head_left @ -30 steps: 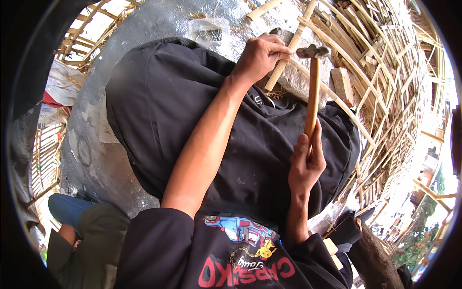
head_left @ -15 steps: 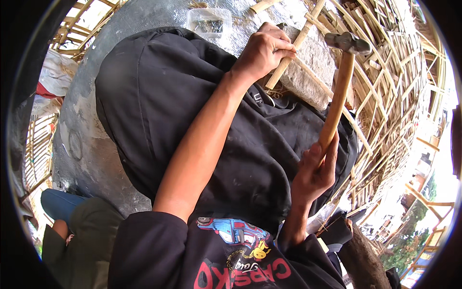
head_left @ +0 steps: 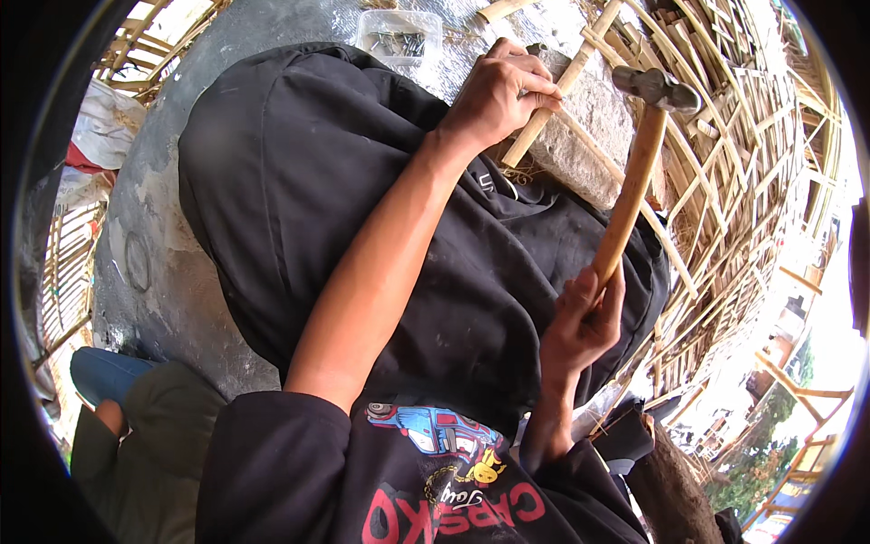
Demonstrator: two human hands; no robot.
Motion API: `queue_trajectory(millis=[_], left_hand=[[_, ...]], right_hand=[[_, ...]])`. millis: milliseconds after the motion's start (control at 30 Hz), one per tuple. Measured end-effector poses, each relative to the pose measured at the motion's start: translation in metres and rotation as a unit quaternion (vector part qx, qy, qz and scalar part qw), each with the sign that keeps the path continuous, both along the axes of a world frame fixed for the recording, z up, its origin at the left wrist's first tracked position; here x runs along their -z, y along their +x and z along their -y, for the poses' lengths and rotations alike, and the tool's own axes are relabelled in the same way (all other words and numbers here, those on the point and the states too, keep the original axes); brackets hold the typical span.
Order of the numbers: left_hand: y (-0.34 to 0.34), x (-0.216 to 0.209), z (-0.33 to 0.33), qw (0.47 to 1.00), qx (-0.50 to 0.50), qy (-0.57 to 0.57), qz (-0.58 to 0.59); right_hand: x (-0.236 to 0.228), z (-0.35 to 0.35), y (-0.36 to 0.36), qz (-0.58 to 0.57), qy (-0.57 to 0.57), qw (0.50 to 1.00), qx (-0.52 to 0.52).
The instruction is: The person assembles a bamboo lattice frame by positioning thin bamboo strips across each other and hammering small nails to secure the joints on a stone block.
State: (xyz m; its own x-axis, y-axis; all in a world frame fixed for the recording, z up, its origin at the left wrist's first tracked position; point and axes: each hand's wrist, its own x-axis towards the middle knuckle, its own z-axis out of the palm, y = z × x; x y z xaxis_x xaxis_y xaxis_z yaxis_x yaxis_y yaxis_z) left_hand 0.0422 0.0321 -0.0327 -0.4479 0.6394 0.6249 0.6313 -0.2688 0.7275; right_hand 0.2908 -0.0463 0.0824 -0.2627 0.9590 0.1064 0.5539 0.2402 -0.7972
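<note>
My right hand [head_left: 582, 319] grips the wooden handle of a hammer [head_left: 632, 195], whose metal head is raised to the right of the stone block. My left hand [head_left: 505, 95] is closed in a pinch where two bamboo strips cross. What sits between its fingertips is too small to make out. One bamboo strip [head_left: 524, 145] slants up and away over the stone block [head_left: 594, 168]. Another, thinner strip [head_left: 666, 243] runs from the left fingertips down to the right, passing behind the hammer handle.
Beyond my knees stands a clear plastic box [head_left: 399, 43] with several nails. Loose and woven bamboo strips [head_left: 725, 154] fill the right side. At the lower left another person's leg [head_left: 168, 444] shows. A log [head_left: 675, 490] lies at the lower right.
My right hand has shifted slightly down and left with the hammer, its head staying raised. The left hand keeps its pinch at the crossing; the view has shifted a little.
</note>
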Motion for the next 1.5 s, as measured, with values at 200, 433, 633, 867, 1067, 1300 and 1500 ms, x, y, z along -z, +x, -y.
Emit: queue_trajectory(millis=[200, 433, 633, 867, 1067, 1300, 1500], left_hand=[[0.001, 0.001, 0.001, 1.0, 0.003, 0.002, 0.013], [0.001, 0.0, 0.0, 1.0, 0.005, -0.01, 0.008], [0.001, -0.002, 0.002, 1.0, 0.003, -0.018, 0.012], [-0.001, -0.002, 0.003, 1.0, 0.003, -0.01, -0.012], [0.0, -0.001, 0.001, 1.0, 0.009, -0.024, -0.008], [0.0, -0.001, 0.003, 1.0, 0.011, -0.02, 0.006], [-0.001, -0.001, 0.001, 1.0, 0.01, -0.013, -0.015]], right_hand=[[0.0, -0.006, 0.001, 0.063, -0.014, 0.997, -0.049], [0.003, -0.004, -0.004, 0.09, 0.003, 0.995, -0.035], [-0.01, -0.005, 0.001, 0.028, -0.012, 1.0, 0.001], [0.002, -0.007, 0.005, 0.098, -0.009, 0.993, -0.065], [-0.016, 0.001, 0.001, 0.02, -0.01, 1.0, 0.005], [0.0, -0.01, 0.008, 0.089, -0.006, 0.995, -0.053], [-0.015, -0.004, 0.007, 0.02, 0.006, 1.0, 0.01]])
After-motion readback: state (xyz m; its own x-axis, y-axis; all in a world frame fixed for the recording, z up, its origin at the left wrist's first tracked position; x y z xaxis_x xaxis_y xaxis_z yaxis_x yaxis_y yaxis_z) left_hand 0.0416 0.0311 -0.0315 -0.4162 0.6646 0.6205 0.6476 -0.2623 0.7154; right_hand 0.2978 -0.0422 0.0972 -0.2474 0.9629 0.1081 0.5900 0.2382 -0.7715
